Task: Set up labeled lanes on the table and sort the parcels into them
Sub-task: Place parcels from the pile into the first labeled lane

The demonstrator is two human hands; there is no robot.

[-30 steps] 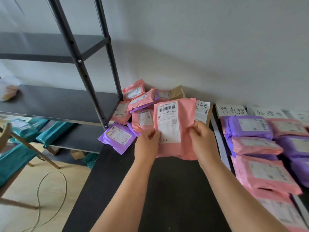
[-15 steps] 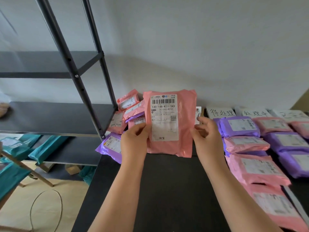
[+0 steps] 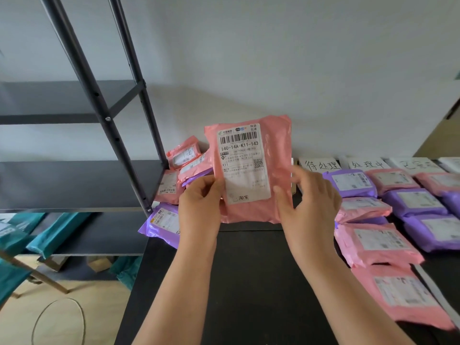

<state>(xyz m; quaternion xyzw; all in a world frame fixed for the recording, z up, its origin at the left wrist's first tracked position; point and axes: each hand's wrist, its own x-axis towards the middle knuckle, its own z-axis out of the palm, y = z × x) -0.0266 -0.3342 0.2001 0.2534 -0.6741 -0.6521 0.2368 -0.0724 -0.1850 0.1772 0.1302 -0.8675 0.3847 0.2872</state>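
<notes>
A pink plastic mailer parcel is held upright above a black table, with its white shipping label and barcode turned toward the camera. Its left edge is pinched by the left hand, with the thumb laid on the front. Its lower right edge is gripped by the right hand, thumb on the front and fingers curled behind. A loose heap of pink and purple parcels is seen behind it at the table's far left corner, against the white wall. To the right, handwritten paper lane labels are lined along the table's far edge, and rows of pink and purple parcels are laid out in front of them. A black metal shelf rack is seen at left, with teal parcels low beside it.
</notes>
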